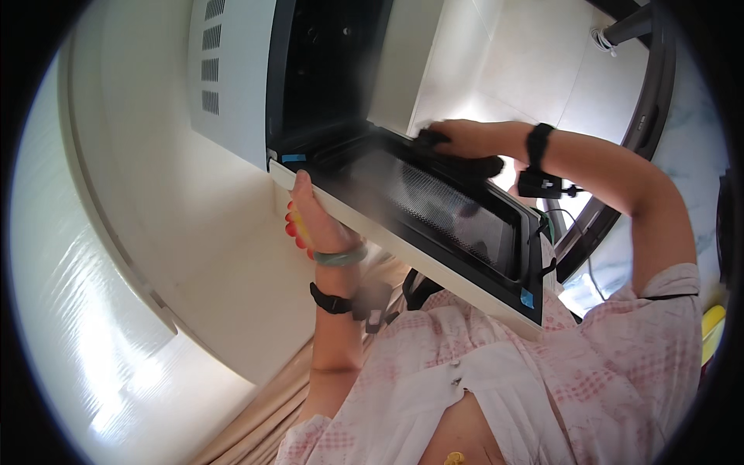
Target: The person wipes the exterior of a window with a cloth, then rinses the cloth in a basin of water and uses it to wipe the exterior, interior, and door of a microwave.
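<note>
A white microwave oven stands with its door swung out towards me. The door's inner face is black, with a perforated metal mesh window and pieces of blue tape at two corners. My left hand grips the door's white edge, thumb on top and fingers underneath. Something yellow shows by those fingers, too hidden to name. My right hand holds a dark cloth, pressed against the door's far border. The dark oven cavity lies behind the door.
A white wall panel or cabinet side curves along the left. Beige fabric hangs at lower left. At upper right are pale floor tiles, a dark frame and a coiled white cable. A yellow object sits at the right rim.
</note>
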`<state>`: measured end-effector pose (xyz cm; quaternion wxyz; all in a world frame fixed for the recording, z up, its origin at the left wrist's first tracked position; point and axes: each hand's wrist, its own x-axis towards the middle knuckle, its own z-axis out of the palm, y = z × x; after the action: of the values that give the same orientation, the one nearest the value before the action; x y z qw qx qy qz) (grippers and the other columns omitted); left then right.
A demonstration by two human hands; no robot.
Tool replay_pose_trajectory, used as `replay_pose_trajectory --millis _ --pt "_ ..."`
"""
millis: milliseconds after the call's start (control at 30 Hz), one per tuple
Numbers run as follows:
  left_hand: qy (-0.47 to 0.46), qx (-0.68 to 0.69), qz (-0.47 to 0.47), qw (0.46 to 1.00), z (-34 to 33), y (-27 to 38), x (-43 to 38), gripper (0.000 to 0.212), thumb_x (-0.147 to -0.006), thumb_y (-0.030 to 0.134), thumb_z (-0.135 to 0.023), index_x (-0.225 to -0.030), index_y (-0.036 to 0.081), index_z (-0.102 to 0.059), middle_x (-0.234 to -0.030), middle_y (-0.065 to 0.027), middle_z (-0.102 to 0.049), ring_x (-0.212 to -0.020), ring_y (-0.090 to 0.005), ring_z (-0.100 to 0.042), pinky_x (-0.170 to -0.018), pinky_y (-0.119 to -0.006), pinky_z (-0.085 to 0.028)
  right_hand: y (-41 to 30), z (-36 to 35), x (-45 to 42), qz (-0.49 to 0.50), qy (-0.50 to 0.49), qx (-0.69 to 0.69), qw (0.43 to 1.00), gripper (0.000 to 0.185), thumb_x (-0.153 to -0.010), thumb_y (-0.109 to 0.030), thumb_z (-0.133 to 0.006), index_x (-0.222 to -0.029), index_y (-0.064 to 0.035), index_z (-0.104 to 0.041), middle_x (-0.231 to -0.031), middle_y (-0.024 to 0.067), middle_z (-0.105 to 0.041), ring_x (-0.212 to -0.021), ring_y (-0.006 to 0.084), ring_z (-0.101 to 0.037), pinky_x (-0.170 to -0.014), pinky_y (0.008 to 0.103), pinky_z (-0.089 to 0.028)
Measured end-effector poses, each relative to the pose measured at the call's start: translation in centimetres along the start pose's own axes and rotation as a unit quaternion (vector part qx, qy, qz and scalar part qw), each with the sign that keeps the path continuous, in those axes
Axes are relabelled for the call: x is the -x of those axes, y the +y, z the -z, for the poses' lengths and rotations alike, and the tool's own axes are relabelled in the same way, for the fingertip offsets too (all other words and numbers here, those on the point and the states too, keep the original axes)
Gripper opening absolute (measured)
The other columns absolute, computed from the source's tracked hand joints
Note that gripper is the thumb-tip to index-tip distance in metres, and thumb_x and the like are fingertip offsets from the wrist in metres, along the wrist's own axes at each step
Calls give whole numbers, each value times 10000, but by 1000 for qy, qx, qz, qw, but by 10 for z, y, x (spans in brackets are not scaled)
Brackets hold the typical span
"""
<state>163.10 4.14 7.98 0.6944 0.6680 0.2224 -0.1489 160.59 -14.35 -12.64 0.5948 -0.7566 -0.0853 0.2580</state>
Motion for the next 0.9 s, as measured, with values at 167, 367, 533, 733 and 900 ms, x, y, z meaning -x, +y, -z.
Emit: replay_pose_trajectory --millis 167,367,533,733,900 --pt "9 6 -17 1000 -17 1 1 364 -908 429 -495 -1046 97 -552 -983 -34 -603 -905 -165 -586 -791 -273 -477 -10 -4 -49 39 104 -34 993 431 -861 -225 -574 -1240 -30 -511 -1157 225 -594 -1090 379 -561 -937 437 -446" --pt "1 -19 -13 1000 -4 -2 -5 433 -894 472 -471 -1097 96 -541 -1025 -70 -607 -944 -192 -594 -819 -302 -490 2 1 34 12 -10 -6 1000 440 -891 -257 -580 -1265 -47 -482 -1158 201 -593 -1086 333 -563 -942 402 -442" --pt "-15 -44 -39 998 -1 -4 -9 499 -895 500 -424 -1129 76 -544 -1038 -99 -618 -949 -213 -604 -827 -315 -499 -6 9 142 -156 -140 -73 975 368 -902 -194 -572 -1237 -67 -488 -1079 156 -593 -1038 286 -557 -916 393 -435" --pt "-23 -34 -26 999 0 -3 -6 483 -897 495 -430 -1113 78 -542 -1050 -98 -611 -952 -201 -599 -829 -308 -495 -27 -2 120 -17 -77 -14 997 405 -853 -153 -606 -1237 -70 -505 -1118 176 -571 -1041 316 -565 -905 414 -446" --pt "-8 -52 -46 998 -6 -3 -2 513 -889 522 -426 -1133 84 -534 -1058 -102 -601 -953 -201 -594 -829 -303 -493 -44 -6 43 86 -7 -28 996 428 -821 -169 -602 -1229 -70 -517 -1047 187 -609 -992 333 -604 -878 434 -477"
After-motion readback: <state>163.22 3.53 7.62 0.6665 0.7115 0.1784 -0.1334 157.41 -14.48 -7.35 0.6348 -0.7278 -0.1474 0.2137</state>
